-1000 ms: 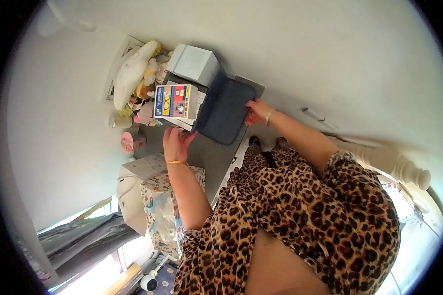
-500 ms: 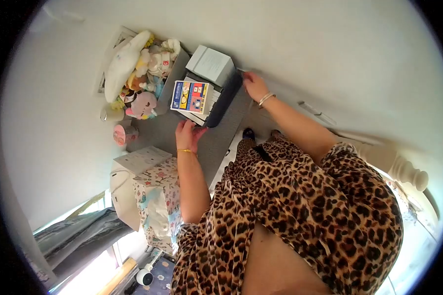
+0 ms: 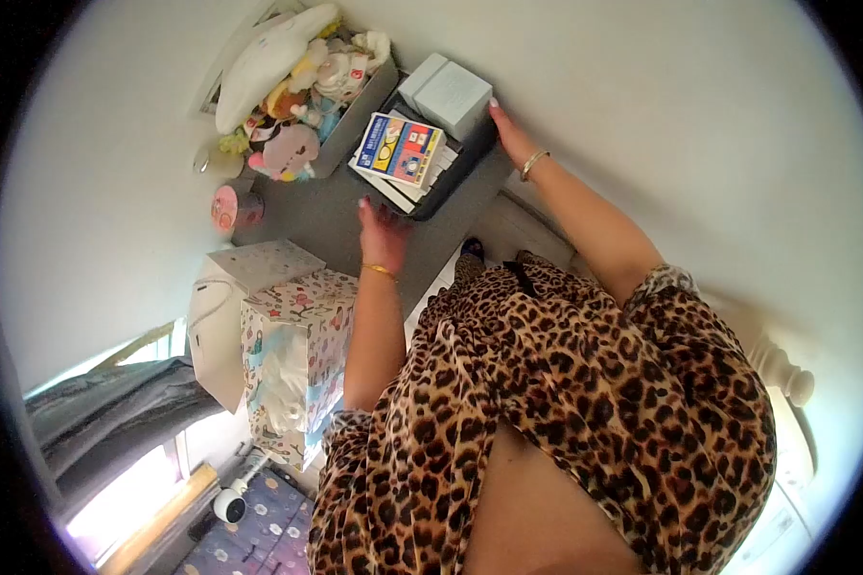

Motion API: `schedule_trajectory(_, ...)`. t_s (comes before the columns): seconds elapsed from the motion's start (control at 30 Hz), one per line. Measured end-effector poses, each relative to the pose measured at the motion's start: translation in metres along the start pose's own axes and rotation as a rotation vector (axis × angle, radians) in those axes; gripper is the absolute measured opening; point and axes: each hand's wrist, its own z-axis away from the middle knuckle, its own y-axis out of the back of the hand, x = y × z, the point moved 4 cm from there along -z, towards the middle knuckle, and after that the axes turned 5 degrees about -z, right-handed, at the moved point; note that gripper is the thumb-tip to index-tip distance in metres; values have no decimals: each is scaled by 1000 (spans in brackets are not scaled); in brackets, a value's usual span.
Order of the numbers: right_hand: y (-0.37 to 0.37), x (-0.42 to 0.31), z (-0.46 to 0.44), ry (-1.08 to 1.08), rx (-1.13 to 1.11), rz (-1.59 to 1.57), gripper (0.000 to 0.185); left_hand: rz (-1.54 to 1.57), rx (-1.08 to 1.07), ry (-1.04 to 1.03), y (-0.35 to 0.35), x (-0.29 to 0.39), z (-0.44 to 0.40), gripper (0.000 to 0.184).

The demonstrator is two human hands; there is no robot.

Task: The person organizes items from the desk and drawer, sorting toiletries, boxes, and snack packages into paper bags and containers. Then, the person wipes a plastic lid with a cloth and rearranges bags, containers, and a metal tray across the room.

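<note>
A dark storage bin sits on the grey tabletop, packed with white books or boxes. On top lies a colourful booklet or flat box with blue, yellow and pink panels. A pale box stands at its far end. My left hand is at the near end of the bin, thumb raised by the wall and the other fingers partly hidden low at the corner. At the opposite end my right hand grips the corner, its thumb near the pale box and its other fingers hidden.
Left of the bin stands a grey box heaped with plush toys. A pink-patterned cup and a jar are near the wall. A patterned paper bag is close by my left forearm.
The view has shifted, so the bin and its surroundings appear higher. My left thumb has moved apart from the fingers; my right hand stays at the far corner.
</note>
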Motion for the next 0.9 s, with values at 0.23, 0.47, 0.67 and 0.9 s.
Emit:
schedule_trajectory(0.23, 7, 9, 4, 39, 47, 66, 91, 11, -198, -4, -28, -10, 17, 53)
schedule_trajectory(0.47, 15, 29, -3, 46, 73, 41, 86, 15, -163, -63, -17, -23, 6, 53)
schedule_trajectory(0.67, 18, 34, -7, 52, 107, 117, 86, -28, -75, -109, -23, -18, 17, 58)
schedule_trajectory(0.9, 18, 23, 0, 107, 204, 279, 88, -66, -68, -108, -23, -26, 12, 63)
